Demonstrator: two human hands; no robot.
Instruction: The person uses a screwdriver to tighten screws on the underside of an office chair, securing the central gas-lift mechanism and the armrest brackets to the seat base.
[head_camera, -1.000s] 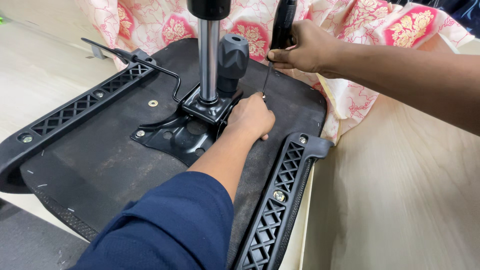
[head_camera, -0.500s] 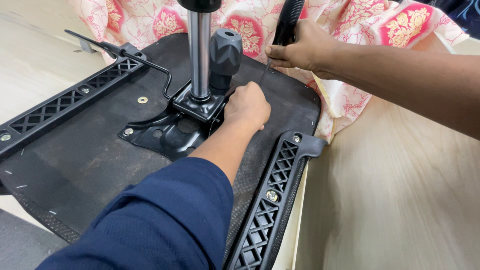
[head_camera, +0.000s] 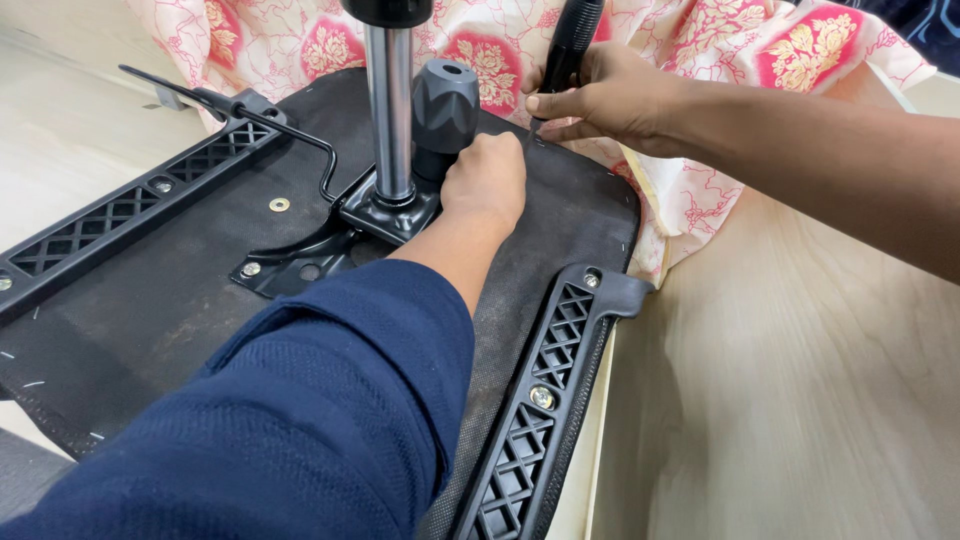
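Right hand (head_camera: 610, 100) clamped on black screwdriver handle (head_camera: 570, 45), long axis near upright, tip down at seat underside (head_camera: 180, 300) rear edge | left hand (head_camera: 487, 180) curled shut, knuckles against mechanism plate (head_camera: 330, 245) beside chrome gas column (head_camera: 390, 120) and black knob (head_camera: 445, 100) | floral cloth (head_camera: 720, 60) behind.

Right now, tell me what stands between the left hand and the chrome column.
In the head view, the black ribbed knob stands between the left hand and the chrome column, on the black metal base plate.
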